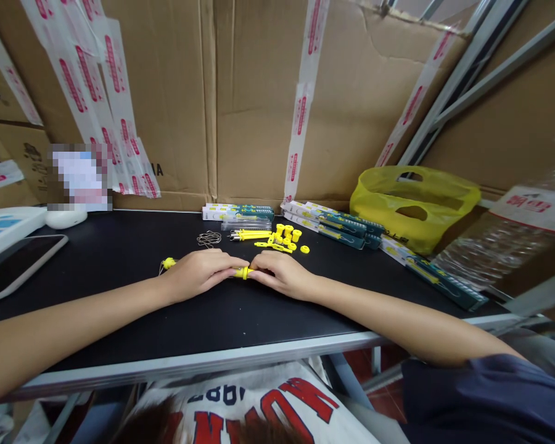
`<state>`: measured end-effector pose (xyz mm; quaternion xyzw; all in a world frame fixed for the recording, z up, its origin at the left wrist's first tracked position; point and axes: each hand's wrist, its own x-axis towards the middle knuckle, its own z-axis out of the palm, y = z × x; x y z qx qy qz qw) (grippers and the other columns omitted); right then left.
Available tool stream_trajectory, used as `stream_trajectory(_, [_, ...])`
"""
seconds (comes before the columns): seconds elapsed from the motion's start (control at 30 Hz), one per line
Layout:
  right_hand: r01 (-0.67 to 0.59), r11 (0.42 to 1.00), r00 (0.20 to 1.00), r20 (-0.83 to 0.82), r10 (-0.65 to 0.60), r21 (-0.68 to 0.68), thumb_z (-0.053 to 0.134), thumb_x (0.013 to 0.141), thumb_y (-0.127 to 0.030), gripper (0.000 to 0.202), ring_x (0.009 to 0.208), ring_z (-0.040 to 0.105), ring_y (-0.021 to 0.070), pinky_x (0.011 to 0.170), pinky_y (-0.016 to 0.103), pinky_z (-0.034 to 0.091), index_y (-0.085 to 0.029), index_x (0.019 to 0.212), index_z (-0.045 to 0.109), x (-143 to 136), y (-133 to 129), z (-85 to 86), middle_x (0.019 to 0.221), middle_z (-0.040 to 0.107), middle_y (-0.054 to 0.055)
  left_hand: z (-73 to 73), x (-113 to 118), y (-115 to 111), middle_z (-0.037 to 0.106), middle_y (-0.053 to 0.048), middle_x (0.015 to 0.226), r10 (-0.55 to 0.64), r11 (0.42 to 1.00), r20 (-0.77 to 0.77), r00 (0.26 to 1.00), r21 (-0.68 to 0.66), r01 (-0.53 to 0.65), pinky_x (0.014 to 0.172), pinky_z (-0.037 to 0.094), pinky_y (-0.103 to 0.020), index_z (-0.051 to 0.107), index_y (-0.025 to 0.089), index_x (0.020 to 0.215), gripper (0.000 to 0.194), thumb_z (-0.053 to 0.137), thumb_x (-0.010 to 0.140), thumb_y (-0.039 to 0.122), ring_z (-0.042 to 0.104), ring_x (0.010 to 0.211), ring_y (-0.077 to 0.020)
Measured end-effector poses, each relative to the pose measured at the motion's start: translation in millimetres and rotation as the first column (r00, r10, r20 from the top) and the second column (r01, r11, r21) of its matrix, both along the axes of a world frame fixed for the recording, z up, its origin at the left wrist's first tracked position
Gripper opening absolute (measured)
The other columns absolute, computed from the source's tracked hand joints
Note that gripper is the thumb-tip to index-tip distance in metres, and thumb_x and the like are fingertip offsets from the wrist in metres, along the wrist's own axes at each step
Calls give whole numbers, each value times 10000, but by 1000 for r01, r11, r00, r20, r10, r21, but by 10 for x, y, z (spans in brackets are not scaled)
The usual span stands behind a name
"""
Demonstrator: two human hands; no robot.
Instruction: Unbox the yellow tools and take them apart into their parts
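My left hand (198, 273) is closed around a tube with yellow end fittings (245, 272), which lies crosswise just above the black table. A yellow cap with a thin loop (169, 263) sticks out at the left, beyond my wrist side. My right hand (280, 273) pinches the yellow fitting at the other end between thumb and fingers. Most of the tube is hidden by my left fingers. Just behind the hands lie yellow rods with metal tips (252, 235), small yellow caps (296, 235), flat yellow pieces (272, 246) and thin wire loops (209, 238).
Clear tubes (245, 225) lie before a stack of printed boxes (238, 213). More boxes (328, 223) extend right, near a yellow plastic bag (416, 203) and a large clear bottle (504, 228). At left are a phone (18, 265) and a white device (9, 225). Cardboard stands behind.
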<state>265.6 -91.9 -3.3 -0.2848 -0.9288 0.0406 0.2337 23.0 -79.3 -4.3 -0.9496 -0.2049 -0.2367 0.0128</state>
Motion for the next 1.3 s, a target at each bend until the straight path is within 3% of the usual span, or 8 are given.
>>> stream_trajectory(0.27, [8,1000,996,-90,-9,-16,586,862,-322,158,622,433,114,574,218,323,-182,834,517,20,50,-83,682,470,-30,107,27,-173,483,-87,1407,-27,984,-29,999,177,31,1105,322,-442,495,216,1335,436,485,934,387,401,1330,-247])
stream_trajectory(0.47, [0,998,996,-89,-5,-55,593,861,-285,118,615,439,103,577,213,319,-184,881,534,20,52,-82,660,462,-46,213,103,-686,291,-128,1506,-269,940,-261,927,-281,193,1144,231,-505,216,208,1491,841,588,821,553,263,1398,-302])
stream_trajectory(0.57, [0,998,997,-79,-5,-65,599,863,-317,150,609,437,100,575,212,316,-185,884,532,20,44,-72,655,454,-49,357,138,-948,314,-79,1502,-413,816,-205,888,-516,260,1120,298,-478,294,284,1464,736,621,829,460,283,1387,-295])
stream_trajectory(0.7, [2,998,997,-77,-6,-61,605,855,-316,154,616,440,102,572,213,317,-184,867,524,27,41,-70,670,458,-42,433,165,-1033,695,-36,1116,-616,492,13,788,-774,397,910,485,-211,587,200,1251,350,401,968,287,648,1037,-151])
stream_trajectory(0.8, [-9,998,996,-90,4,-56,601,853,-290,134,620,437,105,573,216,321,-188,855,514,30,43,-70,678,460,-38,323,122,-758,690,-44,1076,-253,862,123,960,-423,281,942,455,-249,647,199,1111,277,427,958,271,625,1027,-153])
stream_trajectory(0.87, [-19,999,995,-96,15,-43,595,849,-264,121,628,438,109,580,219,328,-191,835,499,31,46,-67,684,462,-35,228,66,-488,605,-70,1235,-52,992,78,996,-107,61,1018,394,-367,600,229,1192,302,476,935,329,540,1155,-219])
stream_trajectory(0.97, [-19,1000,995,-93,19,-1,576,841,-210,98,641,443,114,601,226,339,-194,816,483,34,52,-59,696,473,-28,128,-10,-167,594,-88,1173,208,978,-24,978,-27,-208,914,441,-358,513,206,1273,395,451,940,410,551,1087,-229])
stream_trajectory(1.3, [34,998,999,-15,-34,-51,448,937,-377,220,654,483,130,642,258,365,-177,934,539,55,16,21,703,526,-5,74,-19,-85,605,-34,1002,157,977,-100,983,-131,-169,834,417,-281,577,224,1134,314,367,979,397,548,962,-178])
